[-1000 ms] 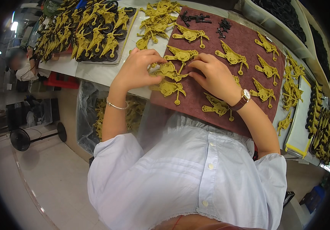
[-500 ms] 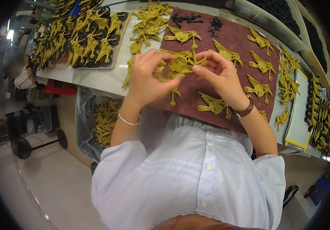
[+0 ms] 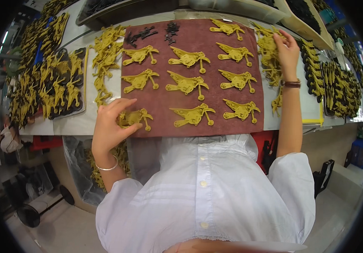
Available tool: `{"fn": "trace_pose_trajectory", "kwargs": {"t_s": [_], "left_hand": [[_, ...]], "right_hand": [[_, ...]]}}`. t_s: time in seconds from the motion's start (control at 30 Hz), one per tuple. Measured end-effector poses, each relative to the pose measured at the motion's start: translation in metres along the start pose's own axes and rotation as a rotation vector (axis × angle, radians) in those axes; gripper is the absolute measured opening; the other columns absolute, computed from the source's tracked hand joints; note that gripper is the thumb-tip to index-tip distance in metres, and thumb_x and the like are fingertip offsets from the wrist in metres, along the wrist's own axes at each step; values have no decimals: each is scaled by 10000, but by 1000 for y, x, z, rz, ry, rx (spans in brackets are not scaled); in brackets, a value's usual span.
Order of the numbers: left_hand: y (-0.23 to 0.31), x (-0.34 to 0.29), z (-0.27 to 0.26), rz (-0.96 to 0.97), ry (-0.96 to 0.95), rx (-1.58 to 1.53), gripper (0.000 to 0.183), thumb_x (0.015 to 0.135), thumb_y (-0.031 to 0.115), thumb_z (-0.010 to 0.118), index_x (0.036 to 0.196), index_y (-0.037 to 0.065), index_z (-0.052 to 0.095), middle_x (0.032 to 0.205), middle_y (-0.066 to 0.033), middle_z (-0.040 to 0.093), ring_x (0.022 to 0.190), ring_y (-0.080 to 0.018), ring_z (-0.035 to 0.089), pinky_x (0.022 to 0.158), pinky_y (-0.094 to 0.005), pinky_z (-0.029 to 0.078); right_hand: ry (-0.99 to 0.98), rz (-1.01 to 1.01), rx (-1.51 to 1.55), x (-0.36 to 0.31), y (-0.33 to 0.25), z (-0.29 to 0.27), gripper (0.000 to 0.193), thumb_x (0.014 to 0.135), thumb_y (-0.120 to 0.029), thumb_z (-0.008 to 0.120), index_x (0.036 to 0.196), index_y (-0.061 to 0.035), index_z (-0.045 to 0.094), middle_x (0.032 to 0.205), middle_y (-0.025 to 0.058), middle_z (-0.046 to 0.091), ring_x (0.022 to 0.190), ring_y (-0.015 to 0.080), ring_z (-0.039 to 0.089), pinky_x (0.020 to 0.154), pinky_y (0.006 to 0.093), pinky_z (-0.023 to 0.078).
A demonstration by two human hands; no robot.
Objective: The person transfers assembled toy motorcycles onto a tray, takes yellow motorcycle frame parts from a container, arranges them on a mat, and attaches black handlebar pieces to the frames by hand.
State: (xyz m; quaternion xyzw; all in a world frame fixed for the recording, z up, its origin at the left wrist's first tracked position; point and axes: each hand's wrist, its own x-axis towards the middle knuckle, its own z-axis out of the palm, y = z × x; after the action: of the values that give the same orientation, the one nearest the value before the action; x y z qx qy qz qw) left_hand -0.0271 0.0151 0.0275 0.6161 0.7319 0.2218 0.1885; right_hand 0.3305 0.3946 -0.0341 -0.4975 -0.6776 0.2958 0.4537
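Observation:
On the maroon mat (image 3: 160,99) lie rows of flat olive-yellow plastic parts, each with a pointed end and a small knobbed arm. My left hand (image 3: 113,124) is at the near left corner, thumb and fingers apart around one such yellow part (image 3: 137,117) that rests on the mat; it partly covers the part. At the far right, my right hand (image 3: 289,51) is over the edge of a heap of loose yellow parts (image 3: 269,52). Its thumb and fingers are spread at the heap, and I make out nothing held between them.
Small black pieces (image 3: 172,33) lie at the mat's far side. Another yellow heap (image 3: 107,57) is left of the mat. Trays of yellow-and-black assemblies (image 3: 59,82) stand at both sides, bins of black parts (image 3: 306,17) at the back. A plastic-lined container (image 3: 80,168) sits below the table edge.
My hands, together on a yellow part above the mat before, have separated. The left is down at the mat's near left corner, the right out at the right heap. The view has turned.

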Motion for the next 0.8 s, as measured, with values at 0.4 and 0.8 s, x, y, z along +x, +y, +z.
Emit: {"fn": "trace_pose_trajectory", "kwargs": {"t_s": [0.4, 0.8], "left_hand": [[-23, -15, 0, -92, -112, 138, 539, 568, 138, 799, 1100, 155, 711, 1115, -3, 660, 1004, -187, 607, 860, -341, 346], [-14, 4, 0, 104, -43, 82, 321, 599, 167, 733, 918, 135, 738, 892, 7, 670, 855, -189, 608, 806, -326, 354]], "right_hand": [[-144, -245, -193, -39, -19, -6, 433, 903, -225, 704, 1290, -57, 604, 1271, 128, 625, 1184, 223, 590, 982, 355, 481], [-422, -322, -95, -150, -92, 6, 323, 821, -95, 735, 1125, -17, 660, 1161, 102, 658, 1087, 249, 617, 930, 339, 475]]}}
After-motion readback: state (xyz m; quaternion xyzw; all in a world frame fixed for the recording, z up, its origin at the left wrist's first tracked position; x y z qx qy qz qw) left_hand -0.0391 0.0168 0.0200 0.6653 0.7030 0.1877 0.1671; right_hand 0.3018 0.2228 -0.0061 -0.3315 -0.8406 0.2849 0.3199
